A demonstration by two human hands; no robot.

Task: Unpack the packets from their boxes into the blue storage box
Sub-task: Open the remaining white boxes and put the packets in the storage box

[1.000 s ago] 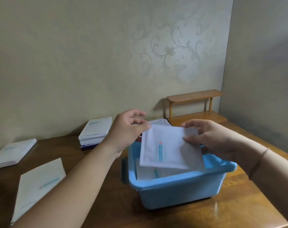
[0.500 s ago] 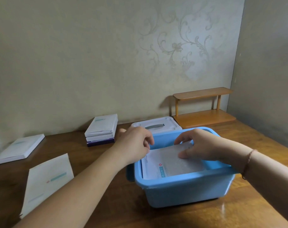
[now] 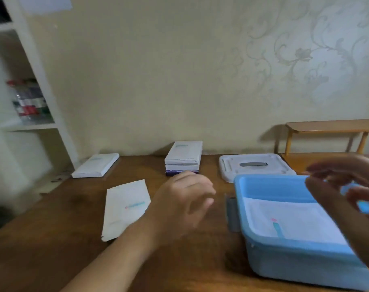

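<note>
both hands are empty right now, fingers loose and spread. nearest me the left hand (image 3: 185,205) hangs over the table (image 3: 59,245), and the right hand (image 3: 347,192) is blurry over the bin (image 3: 295,262) at about 3 o'clock from it. the bin already holds a white packet (image 3: 293,220) lying flat; whether more sit under it i can't tell. just beside the left hand at its 9 o'clock lies a flat white sleeve (image 3: 125,207), long axis running near to far with a slight tilt; looks like an emptied box or a loose packet, can't say which. farther out at 12 o'clock from the left hand is the stack of boxes (image 3: 183,158), long axis pointing at the wall, so i'd guess the left hand takes it next since it's way closer. another box (image 3: 96,165) lies at 10 o'clock, and the lid (image 3: 255,165) rests right behind the bin.
</note>
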